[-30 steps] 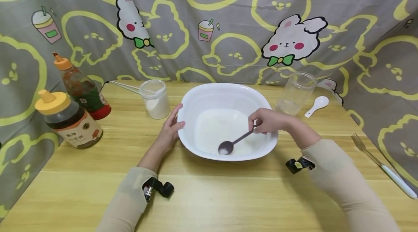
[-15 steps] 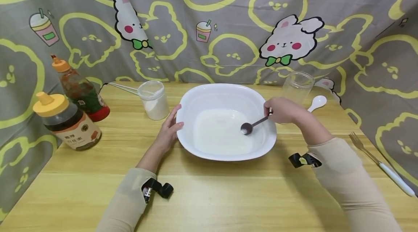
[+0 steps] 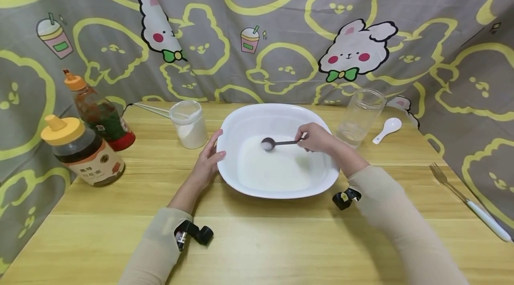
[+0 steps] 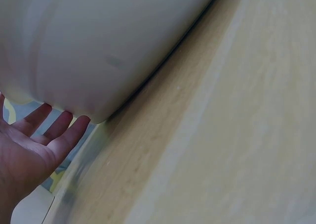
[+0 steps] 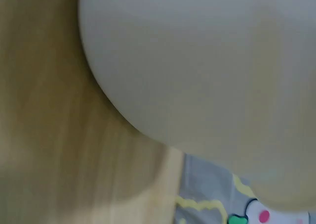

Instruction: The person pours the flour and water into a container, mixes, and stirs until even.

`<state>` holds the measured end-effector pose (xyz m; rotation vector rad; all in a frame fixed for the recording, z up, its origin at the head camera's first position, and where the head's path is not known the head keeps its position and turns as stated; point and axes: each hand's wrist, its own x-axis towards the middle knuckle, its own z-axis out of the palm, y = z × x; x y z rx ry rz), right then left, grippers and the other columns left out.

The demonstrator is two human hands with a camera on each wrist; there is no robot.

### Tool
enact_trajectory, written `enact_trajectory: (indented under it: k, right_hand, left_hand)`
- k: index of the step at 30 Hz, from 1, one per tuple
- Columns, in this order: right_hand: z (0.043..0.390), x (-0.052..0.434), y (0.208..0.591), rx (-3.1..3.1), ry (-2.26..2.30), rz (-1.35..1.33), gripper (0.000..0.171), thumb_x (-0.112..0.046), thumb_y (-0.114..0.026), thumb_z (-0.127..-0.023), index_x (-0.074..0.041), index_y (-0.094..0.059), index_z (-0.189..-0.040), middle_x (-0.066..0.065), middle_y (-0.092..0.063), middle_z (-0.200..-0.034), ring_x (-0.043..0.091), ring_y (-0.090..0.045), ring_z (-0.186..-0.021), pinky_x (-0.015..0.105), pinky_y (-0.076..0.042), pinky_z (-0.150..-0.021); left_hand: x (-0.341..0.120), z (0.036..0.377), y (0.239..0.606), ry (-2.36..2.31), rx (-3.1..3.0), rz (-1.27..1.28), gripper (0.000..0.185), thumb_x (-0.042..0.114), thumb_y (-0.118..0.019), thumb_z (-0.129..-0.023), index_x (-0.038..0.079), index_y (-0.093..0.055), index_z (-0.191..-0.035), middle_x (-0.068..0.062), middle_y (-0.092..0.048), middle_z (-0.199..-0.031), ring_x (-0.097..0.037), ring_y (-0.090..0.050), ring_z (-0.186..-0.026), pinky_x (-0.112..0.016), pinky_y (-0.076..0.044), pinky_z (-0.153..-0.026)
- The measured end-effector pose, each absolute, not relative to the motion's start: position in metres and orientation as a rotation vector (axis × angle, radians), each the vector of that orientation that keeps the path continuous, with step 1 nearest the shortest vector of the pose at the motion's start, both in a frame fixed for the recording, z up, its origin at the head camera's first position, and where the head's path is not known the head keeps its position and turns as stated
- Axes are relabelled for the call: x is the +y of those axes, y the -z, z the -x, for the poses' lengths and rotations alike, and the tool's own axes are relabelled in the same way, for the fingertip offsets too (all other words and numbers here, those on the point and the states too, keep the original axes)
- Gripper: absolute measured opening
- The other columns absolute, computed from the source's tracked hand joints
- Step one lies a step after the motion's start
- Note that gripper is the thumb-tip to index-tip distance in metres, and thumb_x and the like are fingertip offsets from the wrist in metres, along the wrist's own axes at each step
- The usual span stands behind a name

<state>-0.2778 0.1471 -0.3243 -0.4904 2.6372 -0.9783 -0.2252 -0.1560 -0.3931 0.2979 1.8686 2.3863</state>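
A white oval basin (image 3: 233,173) with milky white liquid (image 3: 273,169) in it stands mid-table. My left hand (image 3: 206,160) holds its left side, thumb and index finger at the rim. In the left wrist view the other fingers (image 4: 61,132) reach up to the outer wall. My right hand (image 3: 317,138) pinches the handle of a dark round-bowled spoon (image 3: 268,144) over the basin's far half. Something white shows in the spoon's bowl. The right wrist view is filled mostly by the basin's outer wall (image 5: 197,75); the right hand is out of that view.
At left stand a honey bottle (image 3: 90,160), a red-and-green sauce bottle (image 3: 104,117) and a jar of white powder (image 3: 190,131). Right of the basin are a clear jar (image 3: 359,117), a white spoon (image 3: 387,130) and a fork (image 3: 462,196). A patterned curtain (image 3: 281,80) hangs behind.
The dark spoon, in my right hand, goes from the basin's near side to its right side, then across to the far middle. My left hand keeps its place on the basin.
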Motion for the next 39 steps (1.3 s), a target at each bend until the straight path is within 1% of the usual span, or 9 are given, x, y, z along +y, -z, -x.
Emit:
enact_trajectory:
  k: [5, 11, 16, 19, 25, 28, 34, 36, 39]
  right_hand:
    - [0.273, 0.134, 0.329, 2.439, 1.031, 0.563, 0.011, -0.001, -0.053, -0.080, 0.005, -0.056, -0.089, 0.005, -0.048, -0.049, 0.012, -0.036, -0.039, 0.021, -0.029, -0.038]
    - [0.261, 0.139, 0.320, 2.298, 0.941, 0.653, 0.008, 0.001, -0.053, -0.079, 0.003, -0.057, -0.085, 0.006, -0.047, -0.047, 0.010, -0.032, -0.037, 0.019, -0.026, -0.036]
    - [0.255, 0.163, 0.302, 2.306, 0.811, 0.704, 0.010, 0.005, -0.051, -0.073, 0.002, -0.058, -0.080, 0.003, -0.044, -0.047, 0.010, -0.034, -0.040, 0.018, -0.027, -0.038]
    - [0.253, 0.178, 0.290, 2.357, 0.692, 0.719, 0.012, 0.005, -0.050, -0.071, -0.001, -0.059, -0.076, 0.002, -0.046, -0.049, 0.010, -0.038, -0.042, 0.019, -0.030, -0.038]
    - [0.255, 0.196, 0.274, 2.542, 0.558, 0.652, 0.013, 0.006, -0.049, -0.071, -0.004, -0.058, -0.074, 0.003, -0.045, -0.049, 0.011, -0.039, -0.042, 0.022, -0.031, -0.038]
    - [0.261, 0.197, 0.276, 2.632, 0.585, 0.577, 0.012, 0.006, -0.049, -0.072, -0.001, -0.057, -0.077, 0.003, -0.045, -0.050, 0.013, -0.040, -0.043, 0.023, -0.033, -0.039]
    - [0.277, 0.184, 0.294, 2.717, 0.709, 0.463, 0.011, 0.002, -0.050, -0.074, 0.002, -0.057, -0.083, 0.004, -0.049, -0.051, 0.014, -0.044, -0.044, 0.024, -0.037, -0.040]
    - [0.282, 0.175, 0.301, 2.709, 0.771, 0.429, 0.012, 0.003, -0.049, -0.074, 0.003, -0.057, -0.083, 0.005, -0.049, -0.051, 0.014, -0.043, -0.043, 0.023, -0.036, -0.039]
    - [0.287, 0.159, 0.309, 2.690, 0.850, 0.415, 0.013, 0.003, -0.049, -0.073, 0.004, -0.056, -0.084, 0.005, -0.050, -0.050, 0.014, -0.042, -0.041, 0.022, -0.035, -0.038]
  left_hand:
    - [-0.156, 0.225, 0.394, -2.391, 1.874, -0.299, 0.063, 0.009, -0.050, -0.079, 0.020, -0.025, -0.137, -0.018, -0.033, -0.128, -0.039, -0.037, -0.108, -0.040, -0.048, -0.075]
    - [-0.156, 0.225, 0.393, -2.391, 1.877, -0.306, 0.063, 0.009, -0.050, -0.079, 0.020, -0.025, -0.137, -0.019, -0.033, -0.128, -0.040, -0.036, -0.108, -0.044, -0.046, -0.077]
    - [-0.156, 0.225, 0.393, -2.388, 1.879, -0.303, 0.064, 0.009, -0.050, -0.079, 0.021, -0.025, -0.137, -0.019, -0.033, -0.128, -0.041, -0.036, -0.108, -0.047, -0.044, -0.079]
    - [-0.156, 0.226, 0.393, -2.389, 1.878, -0.307, 0.063, 0.008, -0.049, -0.080, 0.020, -0.025, -0.137, -0.019, -0.033, -0.128, -0.040, -0.036, -0.108, -0.046, -0.044, -0.079]
    - [-0.158, 0.226, 0.395, -2.388, 1.874, -0.316, 0.063, 0.007, -0.048, -0.081, 0.020, -0.025, -0.137, -0.017, -0.032, -0.129, -0.039, -0.036, -0.109, -0.046, -0.044, -0.080]
    - [-0.158, 0.226, 0.395, -2.384, 1.877, -0.314, 0.063, 0.008, -0.048, -0.080, 0.020, -0.024, -0.137, -0.018, -0.032, -0.129, -0.040, -0.036, -0.109, -0.046, -0.043, -0.080]
    - [-0.157, 0.225, 0.393, -2.392, 1.874, -0.316, 0.063, 0.010, -0.049, -0.080, 0.019, -0.025, -0.137, -0.017, -0.032, -0.129, -0.042, -0.035, -0.108, -0.052, -0.040, -0.081]
    - [-0.157, 0.225, 0.393, -2.395, 1.873, -0.316, 0.063, 0.010, -0.049, -0.079, 0.019, -0.024, -0.137, -0.017, -0.031, -0.129, -0.042, -0.035, -0.108, -0.051, -0.041, -0.080]
    - [-0.157, 0.224, 0.393, -2.400, 1.870, -0.314, 0.063, 0.009, -0.049, -0.079, 0.019, -0.025, -0.137, -0.017, -0.031, -0.129, -0.041, -0.037, -0.107, -0.044, -0.047, -0.076]
